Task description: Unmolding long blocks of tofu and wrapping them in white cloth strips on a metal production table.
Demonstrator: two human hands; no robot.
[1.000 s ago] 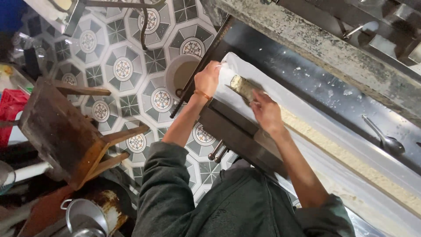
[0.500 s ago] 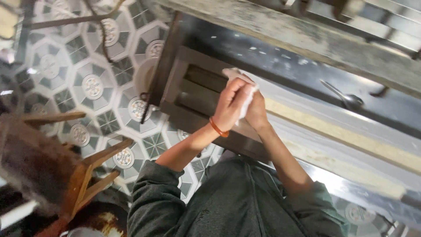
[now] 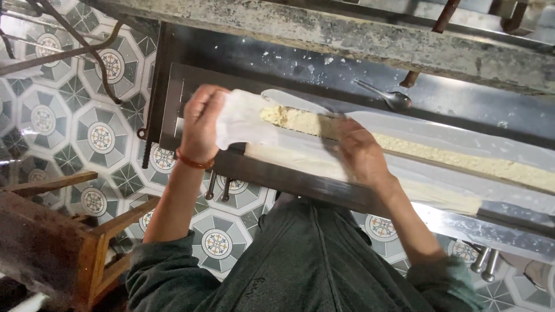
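Left hand: the left hand is raised over the near-left end of the metal tray, fingers curled closed and pinching a bunched end of the white plastic sheet.
Sheet against fingers: the gathered plastic sticks out from the left fingers toward the right and hangs just above the tray; the rest of it runs on along the tray, under and beside the pale filling.
Right hand: the right hand lies palm down, fingers spread fairly flat and holding nothing, pressing on the sheet.
Filling: a long yellowish crumbly strip lies on the plastic along the tray; its left end sits between the two hands, and the right fingertips touch its near edge.
Wrist: an orange band circles the left wrist.
Spoon: a metal spoon lies on the dark wet counter beyond the tray, well apart from both hands.
Surroundings: a patterned tile floor shows below, with a wooden stool at the lower left.
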